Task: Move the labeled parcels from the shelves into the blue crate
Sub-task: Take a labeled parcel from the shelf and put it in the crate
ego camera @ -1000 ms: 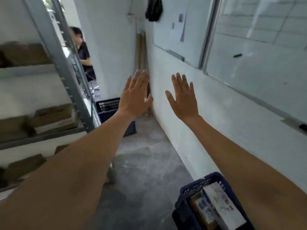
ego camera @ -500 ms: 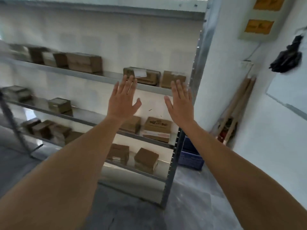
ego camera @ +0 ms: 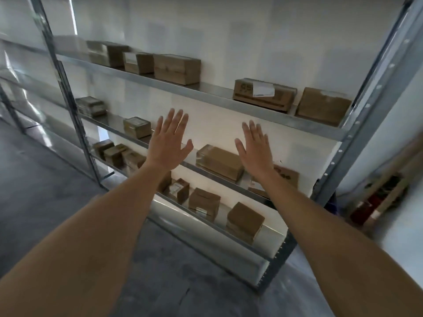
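Note:
Several brown cardboard parcels sit on a metal shelf rack [ego camera: 206, 92]. On the upper shelf at the right lies a parcel with a white label [ego camera: 264, 93], beside a plain parcel [ego camera: 322, 105]. A flat parcel [ego camera: 219, 160] lies on the middle shelf between my hands. My left hand [ego camera: 169, 143] and my right hand [ego camera: 255, 148] are both raised in front of the rack, fingers straight, holding nothing. Only a sliver of a blue crate [ego camera: 332, 204] shows behind the rack's right post.
The rack's right steel post [ego camera: 357, 124] stands close to my right arm; another post [ego camera: 66, 88] rises at the left. Wooden sticks and a red object [ego camera: 375, 202] lean in the right corner. Grey floor [ego camera: 45, 191] stretches to the left.
The view has swung left from the corridor to the shelf rack. The blue crate with parcels near my right arm has left the view. Both hands stay raised and empty.

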`<action>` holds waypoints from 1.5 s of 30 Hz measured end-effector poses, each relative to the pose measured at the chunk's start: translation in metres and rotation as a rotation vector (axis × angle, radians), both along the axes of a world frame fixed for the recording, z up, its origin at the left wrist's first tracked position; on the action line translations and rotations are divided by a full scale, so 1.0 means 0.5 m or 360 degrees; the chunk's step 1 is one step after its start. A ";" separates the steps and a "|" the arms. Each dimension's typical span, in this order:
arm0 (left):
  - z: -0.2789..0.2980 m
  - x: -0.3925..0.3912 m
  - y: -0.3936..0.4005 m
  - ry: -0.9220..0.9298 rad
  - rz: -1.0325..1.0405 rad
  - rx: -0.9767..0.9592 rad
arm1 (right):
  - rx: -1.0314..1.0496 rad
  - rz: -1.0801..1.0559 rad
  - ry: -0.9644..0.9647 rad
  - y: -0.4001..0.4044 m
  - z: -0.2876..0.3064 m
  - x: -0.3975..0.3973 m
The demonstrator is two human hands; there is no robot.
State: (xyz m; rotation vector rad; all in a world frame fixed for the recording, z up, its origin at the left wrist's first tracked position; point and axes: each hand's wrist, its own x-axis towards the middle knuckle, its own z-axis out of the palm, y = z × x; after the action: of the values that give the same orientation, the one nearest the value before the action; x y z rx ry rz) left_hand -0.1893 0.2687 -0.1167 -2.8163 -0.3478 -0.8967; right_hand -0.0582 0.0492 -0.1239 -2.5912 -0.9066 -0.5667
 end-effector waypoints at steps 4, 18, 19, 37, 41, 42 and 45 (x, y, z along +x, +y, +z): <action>-0.068 0.098 0.018 0.0096 -0.0072 -0.0003 | -0.0099 -0.0015 0.0069 0.040 -0.091 0.081; -0.255 0.467 0.105 0.0592 -0.0235 -0.0334 | 0.0076 -0.0343 0.0705 0.155 -0.308 0.372; -0.266 0.486 0.111 0.0606 -0.0255 -0.0375 | 0.0081 -0.0363 0.0740 0.162 -0.323 0.384; -0.420 0.731 0.308 0.0940 -0.0295 -0.0852 | 0.0400 -0.1052 0.1102 0.311 -0.448 0.457; -0.469 0.761 0.332 0.1049 0.0176 -0.2141 | 0.1003 -0.1218 0.1324 0.319 -0.440 0.455; -0.468 0.764 0.334 0.1075 0.0192 -0.2382 | 0.1112 -0.1226 0.1348 0.321 -0.435 0.454; -0.459 0.771 0.340 0.0990 0.0203 -0.2573 | 0.1518 -0.1361 0.1444 0.317 -0.422 0.448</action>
State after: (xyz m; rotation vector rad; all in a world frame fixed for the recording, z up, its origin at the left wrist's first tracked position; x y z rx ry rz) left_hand 0.1960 0.4388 -0.3462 -3.9297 -1.6847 0.8000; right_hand 0.1658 0.2079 -0.3350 -1.8273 0.6579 0.0695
